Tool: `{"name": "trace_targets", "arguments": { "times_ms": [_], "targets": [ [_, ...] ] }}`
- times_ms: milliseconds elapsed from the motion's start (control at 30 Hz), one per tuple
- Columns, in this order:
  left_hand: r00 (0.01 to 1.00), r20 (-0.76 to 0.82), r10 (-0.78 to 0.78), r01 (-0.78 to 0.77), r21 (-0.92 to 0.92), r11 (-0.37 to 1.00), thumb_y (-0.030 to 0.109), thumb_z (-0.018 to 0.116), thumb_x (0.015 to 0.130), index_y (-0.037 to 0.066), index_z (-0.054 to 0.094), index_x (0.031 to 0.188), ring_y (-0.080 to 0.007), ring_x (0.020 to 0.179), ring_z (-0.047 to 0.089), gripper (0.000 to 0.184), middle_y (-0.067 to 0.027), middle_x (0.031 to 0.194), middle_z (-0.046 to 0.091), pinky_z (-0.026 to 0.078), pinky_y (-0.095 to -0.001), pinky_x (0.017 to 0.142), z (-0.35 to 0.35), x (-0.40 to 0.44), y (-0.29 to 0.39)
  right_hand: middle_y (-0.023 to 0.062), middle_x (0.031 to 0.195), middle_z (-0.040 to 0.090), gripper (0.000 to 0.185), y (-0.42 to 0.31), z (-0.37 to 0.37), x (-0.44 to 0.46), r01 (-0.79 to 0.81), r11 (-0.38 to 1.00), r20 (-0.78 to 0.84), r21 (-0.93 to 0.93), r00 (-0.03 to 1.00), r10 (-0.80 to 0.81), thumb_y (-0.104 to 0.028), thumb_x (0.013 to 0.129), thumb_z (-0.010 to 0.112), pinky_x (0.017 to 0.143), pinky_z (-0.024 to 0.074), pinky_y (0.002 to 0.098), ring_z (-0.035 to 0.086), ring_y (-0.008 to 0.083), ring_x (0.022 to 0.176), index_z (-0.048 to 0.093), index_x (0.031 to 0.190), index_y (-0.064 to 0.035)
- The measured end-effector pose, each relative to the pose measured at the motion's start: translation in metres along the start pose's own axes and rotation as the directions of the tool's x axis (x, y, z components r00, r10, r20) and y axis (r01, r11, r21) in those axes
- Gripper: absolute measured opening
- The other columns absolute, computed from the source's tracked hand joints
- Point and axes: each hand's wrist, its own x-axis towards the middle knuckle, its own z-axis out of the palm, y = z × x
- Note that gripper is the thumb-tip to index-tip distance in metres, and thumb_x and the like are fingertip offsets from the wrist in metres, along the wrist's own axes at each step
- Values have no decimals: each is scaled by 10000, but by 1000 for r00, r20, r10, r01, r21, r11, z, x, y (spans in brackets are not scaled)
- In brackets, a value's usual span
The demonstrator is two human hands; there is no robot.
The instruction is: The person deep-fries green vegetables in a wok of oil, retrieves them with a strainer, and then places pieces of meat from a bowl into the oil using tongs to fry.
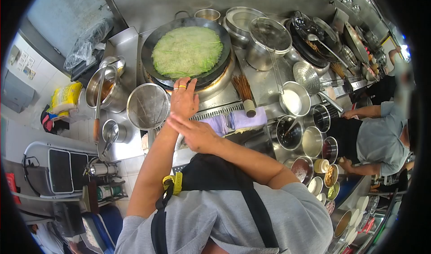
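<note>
A wide black wok (149,56) sits on the burner, filled with pale liquid and long green vegetables (187,52). My left hand (185,96), with rings on it, stretches forward with its fingertips at the wok's near rim; it appears to hold nothing. My right hand (196,135) crosses over by the left wrist, fingers extended and nothing visible in them. Left of my hands is a round mesh strainer (148,106). Behind my right hand lies a folded purple cloth (246,119) along the stove's front.
A bamboo brush (244,92) lies right of the wok. Further right are a perforated ladle (307,76), a pot of white liquid (294,100) and several seasoning bowls. A steel pot (107,92) stands at left. A co-worker (381,132) works at the right.
</note>
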Motion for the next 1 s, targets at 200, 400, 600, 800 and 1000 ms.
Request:
{"name": "trace_targets", "arguments": {
  "times_ms": [200,400,600,800,1000],
  "targets": [
    [1000,23,-18,17,41,999,116,656,769,31,541,1292,-409,1258,405,542,-196,1319,455,404,-483,1037,6,0,-3,144,1464,426,637,22,0,2,-14,997,-128,-76,992,5,-30,786,574,805,549,411,625,357,1032,447,1407,-94],
    [999,-32,36,-34,41,999,198,672,779,61,550,1291,-404,1218,449,544,-176,1278,494,457,-477,977,14,-1,-16,192,1445,418,527,34,-10,13,-119,991,-320,-65,943,92,-259,857,637,838,529,422,605,375,1077,525,1326,-49],
    [998,-59,31,-28,57,998,247,673,789,76,555,1288,-384,1217,456,541,-160,1272,499,468,-467,962,13,-1,-13,254,1404,421,686,40,-23,30,-190,961,-410,-200,907,94,-515,795,697,1022,359,505,464,428,1229,562,1315,-88],
    [999,-45,5,-2,63,998,230,656,805,84,558,1289,-369,1221,448,515,-158,1287,486,448,-462,979,16,-3,-13,252,1440,408,627,55,-9,34,-192,978,-359,-77,921,153,-494,794,717,1057,330,496,438,411,1290,607,1290,-127],
    [997,-62,55,-49,98,994,190,642,809,97,541,1290,-352,1215,443,500,-146,1288,465,452,-438,983,26,-3,-24,253,1393,463,506,57,-2,36,-160,987,-395,-6,907,145,-428,792,730,1023,374,487,496,413,1216,679,1176,-101]
  ]
}}
